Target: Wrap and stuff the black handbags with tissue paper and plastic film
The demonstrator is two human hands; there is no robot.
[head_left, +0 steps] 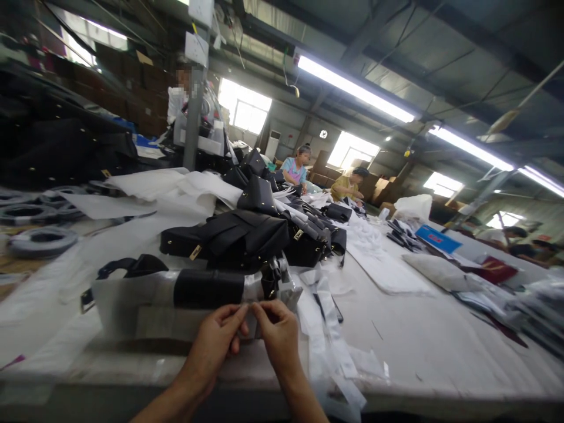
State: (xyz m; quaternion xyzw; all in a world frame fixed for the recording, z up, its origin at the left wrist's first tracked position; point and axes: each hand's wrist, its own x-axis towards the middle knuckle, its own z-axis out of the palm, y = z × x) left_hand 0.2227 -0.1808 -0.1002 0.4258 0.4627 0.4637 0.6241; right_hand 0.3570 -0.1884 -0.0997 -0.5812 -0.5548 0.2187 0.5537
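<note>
A black handbag (209, 288) lies on its side in front of me, partly covered by translucent white wrapping (154, 317). My left hand (222, 332) and my right hand (277, 329) meet at the bag's near right side. Thumbs and forefingers of both are closed in a pinch on a thin bit of clear wrapping, whose exact edge is hard to see. Black straps with metal fittings (271, 279) bunch up just beyond my fingertips. Another strap end with a buckle (87, 301) sticks out at the left.
More black bags (224, 235) are piled behind, with white sheets (176, 191) at their left. White strips (328, 329) lie right of my hands. Coiled rings (42, 241) sit far left, a blue box (438, 238) at right. A metal post (192, 117) rises beyond; several people work farther off.
</note>
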